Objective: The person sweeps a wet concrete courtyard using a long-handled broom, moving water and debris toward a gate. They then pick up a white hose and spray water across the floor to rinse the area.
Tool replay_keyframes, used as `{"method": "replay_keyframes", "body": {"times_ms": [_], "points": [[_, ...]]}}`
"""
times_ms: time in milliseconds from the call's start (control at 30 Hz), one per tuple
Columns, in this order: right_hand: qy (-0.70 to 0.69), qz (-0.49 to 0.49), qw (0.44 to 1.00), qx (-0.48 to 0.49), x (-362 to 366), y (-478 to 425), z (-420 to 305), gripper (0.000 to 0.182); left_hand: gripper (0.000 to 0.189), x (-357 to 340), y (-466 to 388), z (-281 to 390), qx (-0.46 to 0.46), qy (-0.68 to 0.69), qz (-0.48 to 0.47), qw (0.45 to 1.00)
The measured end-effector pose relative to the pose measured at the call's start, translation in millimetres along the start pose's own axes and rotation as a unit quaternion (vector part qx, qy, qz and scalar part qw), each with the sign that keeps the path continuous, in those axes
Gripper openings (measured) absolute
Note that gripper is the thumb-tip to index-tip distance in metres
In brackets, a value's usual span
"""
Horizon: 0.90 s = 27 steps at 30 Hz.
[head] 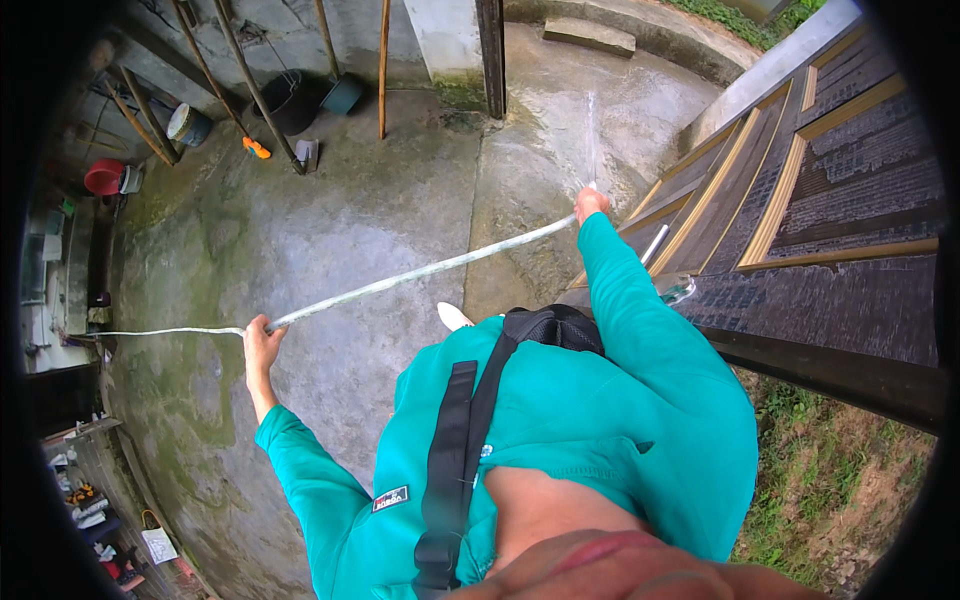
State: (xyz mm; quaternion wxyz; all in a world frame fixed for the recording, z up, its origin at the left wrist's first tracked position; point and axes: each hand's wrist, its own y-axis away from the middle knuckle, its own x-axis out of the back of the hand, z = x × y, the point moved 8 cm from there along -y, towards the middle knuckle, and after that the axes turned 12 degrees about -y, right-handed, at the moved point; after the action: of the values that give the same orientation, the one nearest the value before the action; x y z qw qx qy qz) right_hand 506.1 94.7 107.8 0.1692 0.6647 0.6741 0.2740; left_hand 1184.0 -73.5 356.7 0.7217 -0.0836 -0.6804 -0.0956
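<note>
A pale, whitish-green hose [420, 276] stretches between my two hands above wet concrete. My left hand [260, 346] grips it partway along, and from there it runs off to the far left of the yard. My right hand [590, 204] is closed around the hose end. Out of that end a jet of water [592, 139] shoots forward onto the concrete floor [517, 157], where the surface is wet and shiny. The hose sags slightly between the hands.
A dark panelled wooden door [847, 195] with a metal handle [677, 289] stands close on my right. Wooden poles [384, 71], a black tub [291, 105] and a red basin [105, 177] line the far wall. A stone block [589, 37] lies ahead. Shelved shoes [86, 499] are at lower left.
</note>
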Motion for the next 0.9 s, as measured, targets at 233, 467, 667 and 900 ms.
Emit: {"method": "replay_keyframes", "body": {"times_ms": [233,467,667,900], "points": [[-0.064,-0.018,0.998,-0.008,-3.4,10.2,-1.6,0.014,0.031,0.1,4.0,-3.2,0.008,0.006,-0.001,1.000],[0.211,0.028,0.969,0.123,-28.3,-124.5,42.2,0.013,0.031,6.4,-3.4,6.9,0.011,0.009,-0.016,1.000],[-0.108,0.038,0.993,0.016,-26.6,-144.2,58.8,0.019,0.031,3.9,-9.1,11.1,-0.002,0.016,-0.003,1.000],[0.614,-0.084,0.722,0.306,-59.4,-67.6,8.2,0.016,0.033,6.6,-2.1,7.2,0.002,0.003,0.003,1.000]]}}
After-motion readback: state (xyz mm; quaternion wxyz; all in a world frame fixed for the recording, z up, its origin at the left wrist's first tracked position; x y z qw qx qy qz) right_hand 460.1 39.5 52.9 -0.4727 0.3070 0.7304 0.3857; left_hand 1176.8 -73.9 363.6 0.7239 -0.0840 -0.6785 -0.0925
